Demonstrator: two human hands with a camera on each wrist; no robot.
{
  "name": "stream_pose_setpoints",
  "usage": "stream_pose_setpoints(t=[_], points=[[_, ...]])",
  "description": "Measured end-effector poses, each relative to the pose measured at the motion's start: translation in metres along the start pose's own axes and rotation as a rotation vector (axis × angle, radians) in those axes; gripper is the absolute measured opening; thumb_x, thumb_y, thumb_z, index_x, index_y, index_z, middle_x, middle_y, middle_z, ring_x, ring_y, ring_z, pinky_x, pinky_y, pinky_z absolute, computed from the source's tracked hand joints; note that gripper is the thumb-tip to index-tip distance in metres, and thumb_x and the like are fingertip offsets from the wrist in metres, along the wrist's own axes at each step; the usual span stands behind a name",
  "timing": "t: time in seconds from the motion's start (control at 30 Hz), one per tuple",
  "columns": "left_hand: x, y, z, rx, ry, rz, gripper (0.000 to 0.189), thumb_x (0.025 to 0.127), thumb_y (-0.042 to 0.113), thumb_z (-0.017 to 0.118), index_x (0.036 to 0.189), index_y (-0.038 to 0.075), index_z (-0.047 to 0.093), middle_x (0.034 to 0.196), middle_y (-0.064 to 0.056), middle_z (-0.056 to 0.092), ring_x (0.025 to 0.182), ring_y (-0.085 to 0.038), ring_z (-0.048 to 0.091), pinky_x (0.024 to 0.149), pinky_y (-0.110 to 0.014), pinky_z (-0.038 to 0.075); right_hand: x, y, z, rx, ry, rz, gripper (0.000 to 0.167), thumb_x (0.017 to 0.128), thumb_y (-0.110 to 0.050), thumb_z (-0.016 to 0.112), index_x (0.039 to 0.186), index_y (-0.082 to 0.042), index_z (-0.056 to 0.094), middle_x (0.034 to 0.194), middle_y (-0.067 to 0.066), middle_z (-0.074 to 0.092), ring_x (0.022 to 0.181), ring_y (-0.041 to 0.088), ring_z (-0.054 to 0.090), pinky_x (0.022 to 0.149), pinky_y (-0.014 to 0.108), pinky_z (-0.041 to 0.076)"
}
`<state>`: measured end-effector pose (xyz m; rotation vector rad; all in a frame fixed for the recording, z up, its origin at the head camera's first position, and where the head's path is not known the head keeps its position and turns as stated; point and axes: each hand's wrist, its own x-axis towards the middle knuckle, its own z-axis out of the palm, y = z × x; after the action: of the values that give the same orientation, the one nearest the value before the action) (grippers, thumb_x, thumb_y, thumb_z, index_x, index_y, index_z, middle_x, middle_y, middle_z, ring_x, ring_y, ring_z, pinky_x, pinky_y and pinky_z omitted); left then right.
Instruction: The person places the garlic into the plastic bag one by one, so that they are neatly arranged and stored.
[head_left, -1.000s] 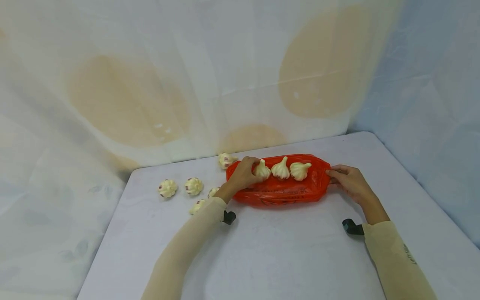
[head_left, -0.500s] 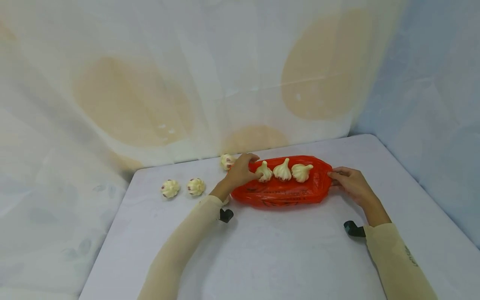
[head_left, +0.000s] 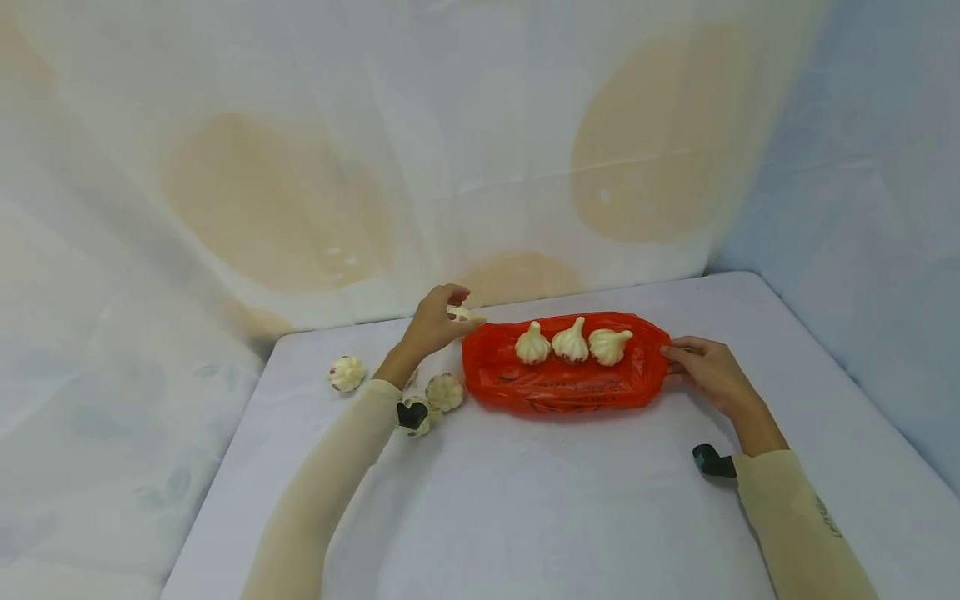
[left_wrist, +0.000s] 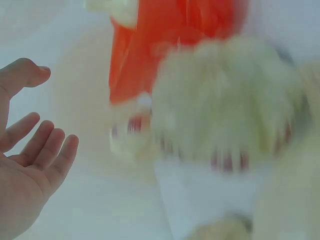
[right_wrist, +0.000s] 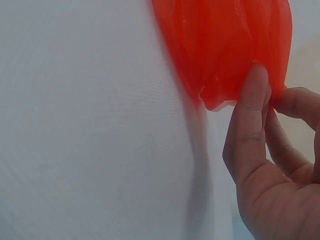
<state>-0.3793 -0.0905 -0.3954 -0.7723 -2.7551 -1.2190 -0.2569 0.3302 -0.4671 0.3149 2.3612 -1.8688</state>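
My left hand (head_left: 433, 323) is at the back of the table, thumb and fingers parted around a garlic bulb (head_left: 459, 313) that shows between them in the head view. In the left wrist view nothing lies between the fingers (left_wrist: 50, 145), and a blurred bulb (left_wrist: 220, 105) looms close to the camera. The red plastic bag (head_left: 555, 396) lies flat, with three bulbs in a row on it: a left one (head_left: 532, 344), a middle one (head_left: 571, 341) and a right one (head_left: 609, 346). My right hand (head_left: 708, 371) pinches the bag's right end between thumb and fingers.
Left of the bag lie more garlic bulbs, including one near the bag (head_left: 445, 392) and one far left (head_left: 347, 373). A dark wrist camera partly covers another bulb (head_left: 414, 427). The white table (head_left: 555, 508) meets hanging cloth (head_left: 450, 167) behind it.
My left hand has drawn away from the left bulb on the bag and moved left to the bulb at the back edge. The right hand keeps its pinch on the bag.
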Motion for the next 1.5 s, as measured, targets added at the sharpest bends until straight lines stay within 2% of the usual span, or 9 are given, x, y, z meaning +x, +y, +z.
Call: stream_pose_setpoints(t=[0.23,0.43,0.67,0.77,0.97,1.13,1.23,1.37,1.5], points=[[-0.016,-0.024,-0.035,0.059,0.040,-0.040,0.054,0.084,0.017,0.077,0.130,0.000,0.053,0.125,-0.018,0.053,0.115,-0.032,0.052,0.093,-0.045,0.050,-0.002,-0.001,0.000,0.011,0.006,-0.006,0.061,0.097,-0.040,0.058,0.136,0.006,0.046,0.122,0.018,0.054,0.085,0.007,0.063,0.080,0.026,0.055],[-0.039,-0.048,-0.068,0.073,0.102,-0.141,0.052,0.085,0.018,0.076,0.130,0.002,0.053,0.125,-0.018,0.054,0.116,-0.032,0.054,0.093,-0.043,0.049,-0.003,0.000,0.001,0.020,0.002,-0.002,0.061,0.097,-0.039,0.058,0.136,0.006,0.046,0.119,0.014,0.056,0.085,0.007,0.063,0.079,0.026,0.055],[-0.065,-0.068,-0.104,0.137,0.166,-0.222,0.050,0.090,0.023,0.070,0.132,0.000,0.052,0.125,-0.019,0.055,0.117,-0.035,0.053,0.097,-0.049,0.045,-0.002,0.000,-0.003,0.056,-0.004,-0.019,0.058,0.097,-0.036,0.060,0.132,0.008,0.047,0.097,-0.006,0.062,0.082,0.008,0.064,0.078,0.028,0.056],[-0.073,-0.078,-0.114,0.180,0.178,-0.263,0.050,0.092,0.026,0.067,0.132,-0.001,0.051,0.125,-0.021,0.055,0.118,-0.038,0.052,0.098,-0.052,0.042,-0.001,-0.001,-0.005,0.076,-0.007,-0.018,0.057,0.096,-0.035,0.061,0.131,0.008,0.047,0.093,-0.008,0.063,0.081,0.008,0.064,0.077,0.027,0.056],[-0.087,-0.102,-0.126,0.259,0.203,-0.407,0.055,0.093,0.037,0.062,0.128,-0.004,0.053,0.124,-0.024,0.057,0.115,-0.041,0.053,0.096,-0.052,0.042,-0.001,0.001,-0.005,0.081,-0.007,-0.029,0.057,0.096,-0.035,0.061,0.131,0.008,0.047,0.094,-0.008,0.063,0.081,0.007,0.064,0.076,0.027,0.056],[-0.104,-0.108,-0.135,0.382,0.126,-0.555,0.068,0.095,0.055,0.050,0.123,-0.007,0.055,0.120,-0.026,0.058,0.103,-0.041,0.057,0.082,-0.051,0.046,0.003,0.003,-0.004,0.059,-0.005,-0.027,0.058,0.096,-0.037,0.060,0.133,0.006,0.047,0.102,-0.003,0.062,0.083,0.007,0.064,0.078,0.027,0.056],[-0.110,-0.113,-0.139,0.422,0.018,-0.646,0.075,0.094,0.064,0.040,0.110,-0.007,0.059,0.098,-0.022,0.065,0.080,-0.032,0.062,0.067,-0.042,0.047,0.005,0.003,-0.003,0.042,-0.002,-0.023,0.059,0.097,-0.038,0.059,0.135,0.005,0.046,0.106,0.000,0.061,0.084,0.007,0.064,0.078,0.026,0.055],[-0.111,-0.120,-0.138,0.291,-0.059,-0.762,0.080,0.092,0.068,0.036,0.107,-0.008,0.055,0.084,-0.017,0.062,0.061,-0.021,0.061,0.059,-0.033,0.053,0.004,0.003,-0.003,0.046,-0.002,-0.024,0.060,0.096,-0.038,0.060,0.134,0.006,0.047,0.100,-0.005,0.061,0.083,0.007,0.064,0.078,0.026,0.055],[-0.110,-0.124,-0.131,0.087,-0.066,-0.851,0.084,0.091,0.069,0.038,0.121,-0.009,0.048,0.103,-0.021,0.060,0.071,-0.023,0.065,0.063,-0.033,0.058,0.004,0.005,-0.002,0.040,-0.005,-0.021,0.061,0.096,-0.039,0.060,0.134,0.006,0.047,0.100,-0.006,0.062,0.083,0.007,0.064,0.078,0.026,0.055]])
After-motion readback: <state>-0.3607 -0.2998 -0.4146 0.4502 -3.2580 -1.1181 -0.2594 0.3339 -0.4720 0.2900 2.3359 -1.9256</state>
